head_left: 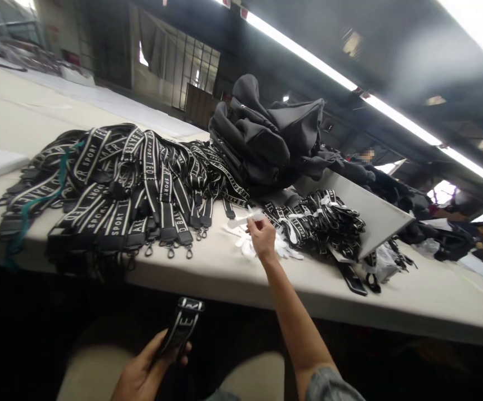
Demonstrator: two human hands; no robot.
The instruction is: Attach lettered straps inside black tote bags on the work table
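"Which step?"
"Seemingly fetching a white strip [238, 223]: the right hand [262, 238] pinches it over the tabletop [214, 273]; the left hand [139, 372], in front, grips a strap [184, 323]."
"Next?"
"Likely bringing strip to strap."

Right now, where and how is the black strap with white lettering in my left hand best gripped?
Probably take the black strap with white lettering by its upper end, coming from above right: that end juts clear of the left hand, whose thumb and fingers flank the lower part. The right hand pinches a thin white strip.
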